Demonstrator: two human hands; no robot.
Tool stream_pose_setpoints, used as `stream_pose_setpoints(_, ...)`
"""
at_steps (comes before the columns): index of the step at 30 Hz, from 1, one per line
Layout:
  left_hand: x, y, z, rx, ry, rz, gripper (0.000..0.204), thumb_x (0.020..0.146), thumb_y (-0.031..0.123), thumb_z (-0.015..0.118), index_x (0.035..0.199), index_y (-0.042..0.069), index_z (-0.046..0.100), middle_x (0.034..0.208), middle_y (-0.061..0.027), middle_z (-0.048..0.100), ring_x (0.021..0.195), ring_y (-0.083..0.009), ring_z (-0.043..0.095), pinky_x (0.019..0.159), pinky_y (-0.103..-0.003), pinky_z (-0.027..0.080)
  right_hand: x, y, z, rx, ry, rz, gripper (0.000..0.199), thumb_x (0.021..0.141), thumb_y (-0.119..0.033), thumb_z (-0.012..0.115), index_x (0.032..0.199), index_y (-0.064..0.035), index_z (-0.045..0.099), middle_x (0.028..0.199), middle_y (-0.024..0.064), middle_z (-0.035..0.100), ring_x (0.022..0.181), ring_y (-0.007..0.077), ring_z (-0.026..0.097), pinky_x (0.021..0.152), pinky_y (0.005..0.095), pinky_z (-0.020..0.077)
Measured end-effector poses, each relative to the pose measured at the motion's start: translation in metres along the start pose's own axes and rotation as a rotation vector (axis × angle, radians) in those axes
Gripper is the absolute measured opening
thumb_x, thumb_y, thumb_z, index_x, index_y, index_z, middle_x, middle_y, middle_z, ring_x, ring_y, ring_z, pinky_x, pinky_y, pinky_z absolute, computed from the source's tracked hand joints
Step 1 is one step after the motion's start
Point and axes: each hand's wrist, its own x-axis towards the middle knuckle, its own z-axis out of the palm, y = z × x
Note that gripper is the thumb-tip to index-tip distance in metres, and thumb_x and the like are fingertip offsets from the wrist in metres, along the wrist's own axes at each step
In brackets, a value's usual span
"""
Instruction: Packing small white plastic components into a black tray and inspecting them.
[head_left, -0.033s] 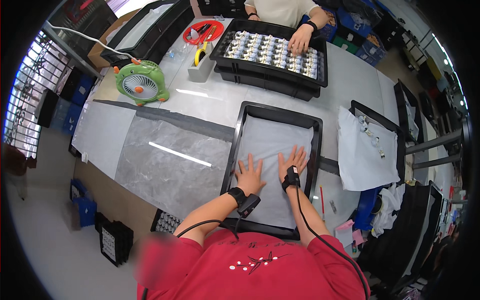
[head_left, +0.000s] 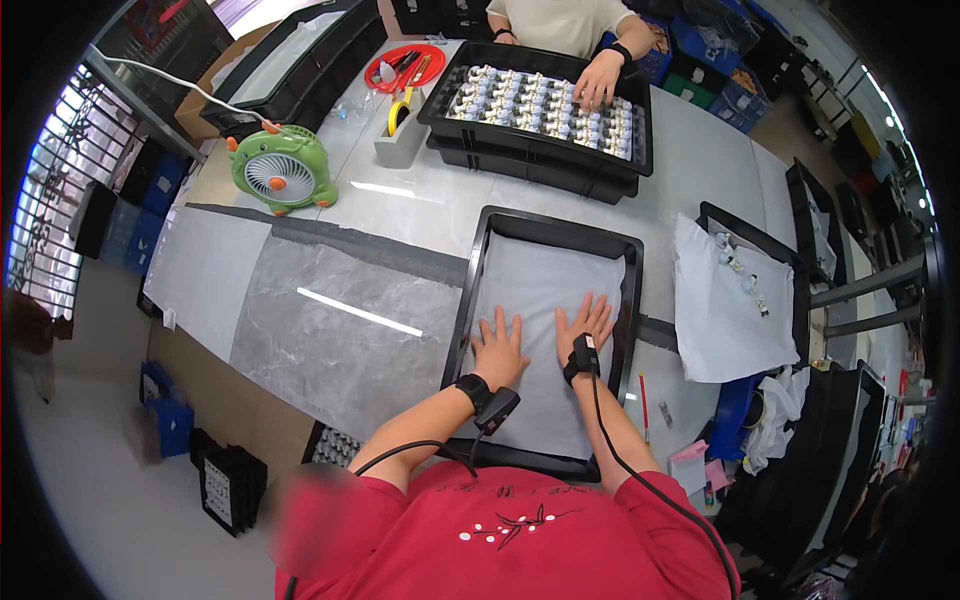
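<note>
Both my hands lie flat on a thin white liner sheet (head_left: pixel 545 410) that covers the bottom of a black plastic tray (head_left: pixel 560 226). My left hand (head_left: pixel 498 350), fingers spread, rests left of the tray's middle. Level with it on the right, my right hand (head_left: pixel 583 335) also has its fingers apart, pointing toward the far end. Nothing is held in either one. The sheet looks mostly smooth, with faint creases around the palms. Each wrist wears a black strap with a small cabled box.
Beyond my tray, stacked black trays (head_left: pixel 540 160) hold rows of small white-and-metal parts, with a co-worker's hand (head_left: pixel 598 80) over them. A green fan (head_left: pixel 280 168), a tape dispenser (head_left: pixel 400 140) and a red dish (head_left: pixel 430 58) stand left. Another lined tray (head_left: pixel 735 300) sits right, near a red stick (head_left: pixel 644 405).
</note>
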Motion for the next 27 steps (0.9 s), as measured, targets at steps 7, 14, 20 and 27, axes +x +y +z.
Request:
stream_pose_setpoints(7, 0.057, -0.028, 0.006, -0.036, 0.236, 0.045, 0.074, 0.077, 0.036, 0.061, 0.133, 0.003, 0.027, 0.137, -0.0288, 0.014, 0.122, -0.0487, 0.021, 0.094, -0.055, 0.028, -0.002, 0.004, -0.007, 0.072, -0.006, -0.033, 0.071, 0.084, -0.044, 0.046, 0.137, -0.0033, 0.021, 0.142, 0.0237, 0.015, 0.132, 0.0372, 0.011, 0.106, 0.0493, 0.0087)
stream_pose_setpoints(14, 0.041, -0.006, -0.013, 0.000, 0.120, 0.004, 0.080, 0.074, 0.046, 0.062, 0.137, 0.015, 0.024, 0.141, -0.0260, 0.007, 0.125, -0.0508, 0.010, 0.095, -0.060, 0.021, 0.001, 0.002, -0.010, 0.102, -0.027, 0.001, 0.072, 0.082, -0.041, 0.050, 0.137, -0.0029, 0.021, 0.141, 0.0233, 0.016, 0.132, 0.0372, 0.012, 0.106, 0.0473, 0.0108)
stream_pose_setpoints(20, 0.051, -0.011, 0.004, -0.026, 0.177, 0.087, 0.081, 0.075, 0.050, 0.059, 0.138, 0.016, 0.022, 0.142, -0.0261, 0.004, 0.127, -0.0503, 0.005, 0.097, -0.060, 0.016, 0.037, 0.002, -0.013, 0.166, -0.091, 0.038, 0.075, 0.080, -0.037, 0.054, 0.136, -0.0019, 0.019, 0.141, 0.0245, 0.013, 0.132, 0.0388, 0.011, 0.106, 0.0475, 0.0105)
stream_pose_setpoints(27, 0.037, -0.003, -0.002, 0.030, 0.081, 0.146, 0.087, 0.070, 0.056, 0.061, 0.138, 0.020, 0.021, 0.143, -0.0228, 0.005, 0.128, -0.0483, 0.006, 0.095, -0.064, 0.017, -0.023, -0.004, -0.039, 0.421, -0.309, 0.002, 0.087, 0.074, -0.035, 0.062, 0.138, -0.0038, 0.012, 0.142, 0.0253, 0.004, 0.131, 0.0432, 0.003, 0.104, 0.0521, 0.0085)
